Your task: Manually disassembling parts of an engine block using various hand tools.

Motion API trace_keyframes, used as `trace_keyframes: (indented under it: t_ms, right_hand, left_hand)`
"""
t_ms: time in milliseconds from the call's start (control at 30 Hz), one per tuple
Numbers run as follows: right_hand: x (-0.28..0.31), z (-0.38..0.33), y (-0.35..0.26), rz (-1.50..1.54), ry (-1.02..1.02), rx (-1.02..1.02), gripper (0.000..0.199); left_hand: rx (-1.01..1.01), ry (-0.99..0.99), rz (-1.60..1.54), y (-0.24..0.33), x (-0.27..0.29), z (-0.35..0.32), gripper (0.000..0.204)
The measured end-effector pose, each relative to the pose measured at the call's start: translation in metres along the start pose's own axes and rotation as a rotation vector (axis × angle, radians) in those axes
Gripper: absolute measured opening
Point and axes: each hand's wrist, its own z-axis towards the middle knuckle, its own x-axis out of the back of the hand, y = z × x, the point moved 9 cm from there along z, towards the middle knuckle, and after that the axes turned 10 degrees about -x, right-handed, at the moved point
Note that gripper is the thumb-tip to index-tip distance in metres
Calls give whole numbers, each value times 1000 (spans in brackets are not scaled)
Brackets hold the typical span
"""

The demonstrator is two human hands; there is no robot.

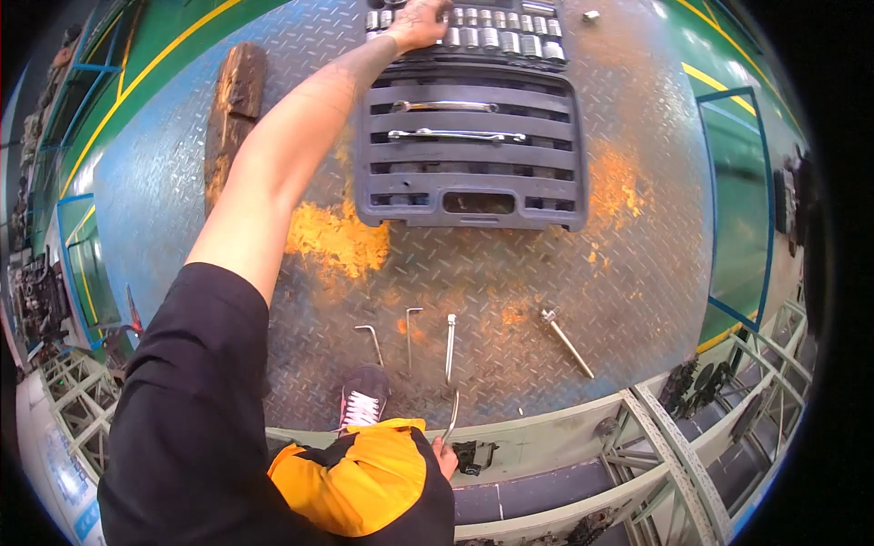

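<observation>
The left hand (417, 23) reaches far forward onto the rows of sockets (505, 38) in the open grey tool case (469, 150) lying on the rusty checker-plate floor (628, 264); whether its fingers grip a socket I cannot tell. The right hand (444, 455), low beside the orange sleeve (364, 478), has its fingers clamped on a slim bent metal tool (452, 414). Loose hex keys (373, 341) and a T-shaped wrench (566, 341) lie on the floor near the shoe (362, 400).
</observation>
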Motion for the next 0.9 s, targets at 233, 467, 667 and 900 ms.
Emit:
trace_keyframes:
  t_ms: [233,467,667,900]
  right_hand:
    - [-13,-7,11,-10,-43,-26,44]
    - [4,2,8,-21,-10,25,43]
    - [-7,-4,1,-45,-8,74,40]
    - [9,8,22,-80,-5,221,44]
  left_hand:
    - [-230,74,259,44,1,-45,52]
    - [90,220,422,-56,77,-58,22]
    - [95,59,366,-83,63,-47,26]
    - [-126,368,338,83,181,-115,44]
